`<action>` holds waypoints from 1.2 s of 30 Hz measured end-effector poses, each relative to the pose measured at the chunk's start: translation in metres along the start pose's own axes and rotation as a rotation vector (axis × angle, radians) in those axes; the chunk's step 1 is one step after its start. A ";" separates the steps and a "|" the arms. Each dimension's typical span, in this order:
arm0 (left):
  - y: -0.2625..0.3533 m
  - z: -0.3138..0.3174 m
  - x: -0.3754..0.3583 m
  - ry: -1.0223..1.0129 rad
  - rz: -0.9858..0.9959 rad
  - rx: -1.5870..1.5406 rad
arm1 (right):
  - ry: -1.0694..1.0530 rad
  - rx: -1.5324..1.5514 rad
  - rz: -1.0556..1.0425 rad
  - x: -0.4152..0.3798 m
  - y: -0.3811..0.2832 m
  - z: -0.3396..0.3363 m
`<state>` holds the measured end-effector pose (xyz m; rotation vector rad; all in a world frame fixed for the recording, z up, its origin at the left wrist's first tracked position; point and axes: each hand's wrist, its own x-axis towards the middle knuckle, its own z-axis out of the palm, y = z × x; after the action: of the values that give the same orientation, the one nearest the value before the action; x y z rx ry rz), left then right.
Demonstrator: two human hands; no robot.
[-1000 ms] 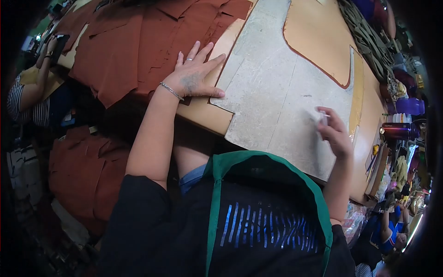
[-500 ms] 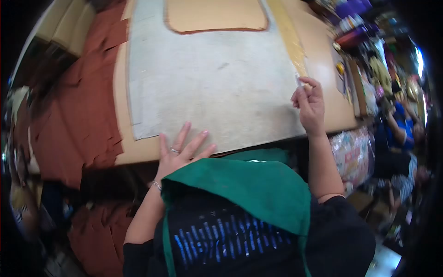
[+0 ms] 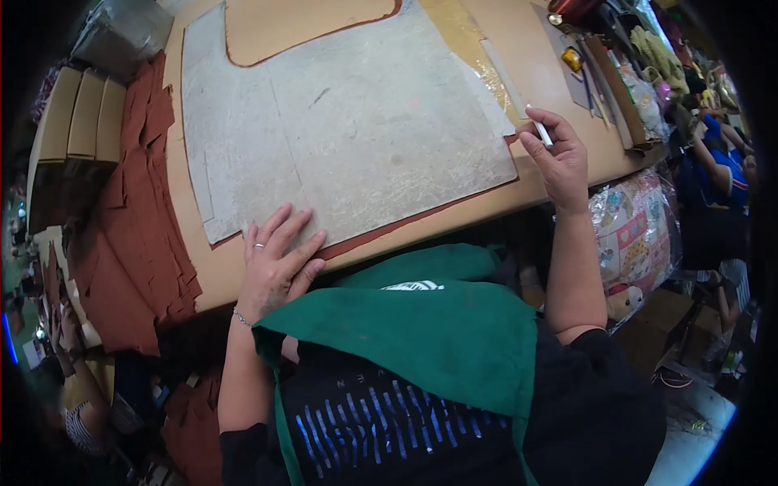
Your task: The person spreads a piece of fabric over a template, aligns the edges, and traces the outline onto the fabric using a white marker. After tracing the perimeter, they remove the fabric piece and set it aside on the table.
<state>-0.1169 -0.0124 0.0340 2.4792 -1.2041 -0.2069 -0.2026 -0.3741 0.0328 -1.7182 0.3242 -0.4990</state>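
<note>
A large grey-white pattern board point(image 3: 365, 121) with a cut-out at its far side lies on the table. Reddish-brown material point(image 3: 381, 228) peeks out from under it along the near edge. My left hand point(image 3: 279, 251) rests with fingers spread on the board's near left edge, a ring on one finger. Off the board's right corner, my right hand point(image 3: 559, 158) pinches a short white stick point(image 3: 542, 134), which looks like chalk, between thumb and fingers.
Stacked reddish-brown pieces point(image 3: 134, 219) hang over the table's left edge beside cardboard boxes point(image 3: 77, 130). A yellowish strip point(image 3: 458, 40) lies along the board's right side. Pencils point(image 3: 596, 97) and a tray point(image 3: 620, 89) stand further right. A plastic-wrapped bundle point(image 3: 636, 231) sits below; people work on both sides.
The view has shifted and turned, and the board appears rotated, with more reddish-brown edge showing. My left hand stays on its near edge; the white stick in my right hand has changed angle.
</note>
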 end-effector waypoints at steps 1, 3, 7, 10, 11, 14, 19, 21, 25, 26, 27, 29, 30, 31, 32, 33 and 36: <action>-0.004 0.004 -0.004 0.034 -0.003 -0.012 | -0.046 -0.005 0.055 -0.004 0.001 -0.001; -0.019 0.009 -0.013 0.097 -0.012 0.054 | -0.145 0.054 0.068 -0.014 -0.003 0.012; -0.045 0.000 -0.027 0.332 -0.216 0.140 | -0.545 0.056 0.006 -0.033 -0.016 0.060; -0.045 -0.016 -0.037 0.380 -0.273 -0.037 | -0.595 0.022 -0.131 -0.032 -0.020 0.077; -0.040 -0.020 -0.041 0.374 -0.254 -0.023 | -0.490 0.026 -0.163 -0.025 -0.018 0.074; -0.027 -0.020 -0.058 0.350 -0.289 0.073 | -0.206 0.061 -0.144 0.012 -0.007 0.024; -0.014 0.009 -0.078 0.446 -0.398 0.003 | 0.063 -0.452 -0.041 0.033 0.015 -0.043; -0.008 0.018 -0.074 0.509 -0.394 0.017 | -0.018 -0.689 -0.015 0.028 0.021 -0.057; -0.011 0.017 -0.068 0.510 -0.339 0.031 | -0.095 -0.516 -0.043 0.005 0.024 -0.031; -0.020 0.013 -0.068 0.523 -0.308 0.021 | -0.131 -0.430 -0.007 -0.001 0.018 -0.022; -0.028 0.008 -0.067 0.534 -0.274 0.010 | -0.164 -0.346 0.028 -0.007 0.013 -0.012; -0.044 -0.004 -0.063 0.538 -0.335 0.015 | -0.191 -0.519 -0.259 -0.012 0.004 0.011; -0.050 -0.011 -0.060 0.542 -0.357 0.020 | -0.194 -0.465 -0.205 -0.019 -0.002 0.023; -0.058 -0.015 -0.055 0.568 -0.380 0.069 | -0.186 -0.407 -0.159 -0.025 -0.008 0.035; -0.069 -0.016 -0.050 0.597 -0.398 0.116 | -0.250 -0.362 -0.183 -0.027 -0.010 0.043; -0.083 -0.015 -0.049 0.517 -0.461 0.106 | -0.302 -0.377 -0.186 -0.030 -0.017 0.052; -0.076 -0.022 -0.035 0.368 -0.722 0.139 | -0.480 -0.348 -0.310 -0.030 -0.024 0.074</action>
<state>-0.0767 0.0636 0.0231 2.8055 -0.1556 0.1519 -0.1932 -0.2922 0.0409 -2.1764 -0.2179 -0.2425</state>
